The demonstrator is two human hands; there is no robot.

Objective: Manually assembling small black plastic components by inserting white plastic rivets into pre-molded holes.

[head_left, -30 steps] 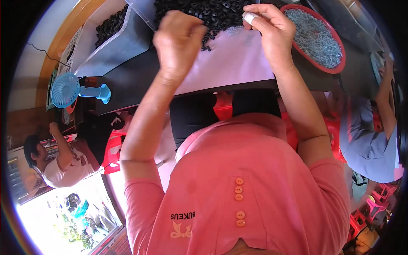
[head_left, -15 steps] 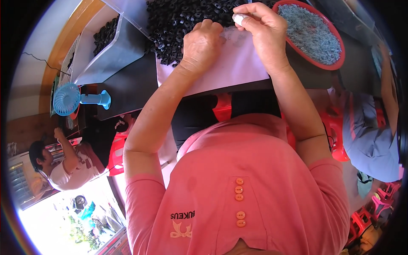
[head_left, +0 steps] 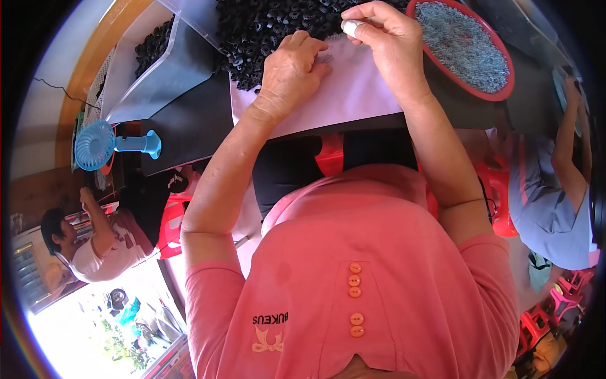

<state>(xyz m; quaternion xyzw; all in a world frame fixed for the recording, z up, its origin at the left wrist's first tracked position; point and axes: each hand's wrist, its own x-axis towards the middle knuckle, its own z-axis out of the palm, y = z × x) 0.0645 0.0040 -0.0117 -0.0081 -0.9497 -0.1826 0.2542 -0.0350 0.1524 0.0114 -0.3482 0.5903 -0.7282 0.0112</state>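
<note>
A heap of small black ring-like parts (head_left: 265,38) lies on a pale sheet (head_left: 344,95) on the dark table. My left hand (head_left: 291,71) rests at the near edge of this heap, thumb and fingers apart, with nothing seen in it. To its right, my right hand (head_left: 394,54) is held over the sheet's far right part, its fingers curled and the thumb near the forefinger. A white wrap (head_left: 351,27) covers the thumb tip. Whatever these fingers hold, if anything, is too small or hidden to make out.
At the right stands a red basin (head_left: 503,88) of many small silvery pieces. A translucent bin (head_left: 173,72) with more black parts stands at the left, near a blue fan (head_left: 96,145). One person (head_left: 104,249) is at the left, another (head_left: 549,196) at the right.
My left hand has drawn back slightly to the left from the heap, and its thumb and fingers have spread. My right hand has shifted a little up and left.
</note>
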